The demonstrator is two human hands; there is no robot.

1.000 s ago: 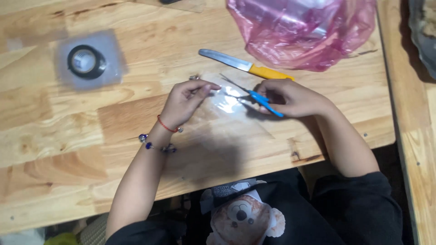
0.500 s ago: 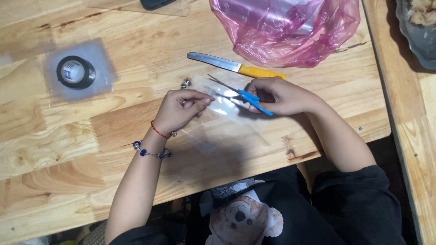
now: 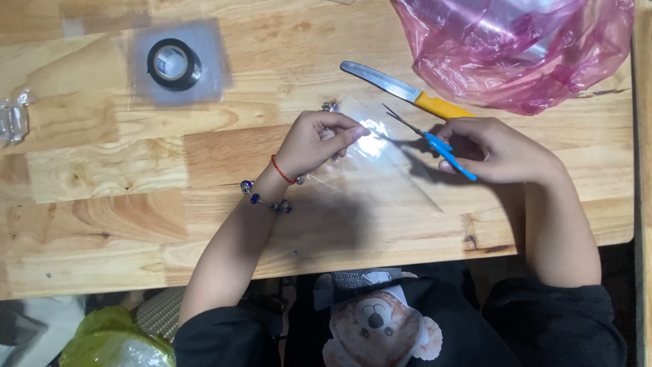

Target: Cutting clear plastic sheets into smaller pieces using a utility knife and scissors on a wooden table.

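My left hand [image 3: 318, 139] pinches the upper edge of a clear plastic bag [image 3: 380, 166] that lies flat on the wooden table [image 3: 102, 170]. My right hand [image 3: 499, 149] grips blue-handled scissors [image 3: 435, 141], their blades pointing left toward the bag's top edge, close to my left fingertips. A red string bracelet and a beaded bracelet sit on my left wrist. A small silver bead [image 3: 330, 107] rests just above my left hand.
A yellow-handled knife [image 3: 404, 88] lies behind the scissors. A pink plastic bag [image 3: 523, 47] fills the back right. A black tape roll [image 3: 174, 64] sits on a clear sheet at back left. A clear glass object [image 3: 13, 119] is at the left edge.
The view has shifted, so everything sits differently in frame. My hands stay together at the clear bag; the scissors remain at its top edge.
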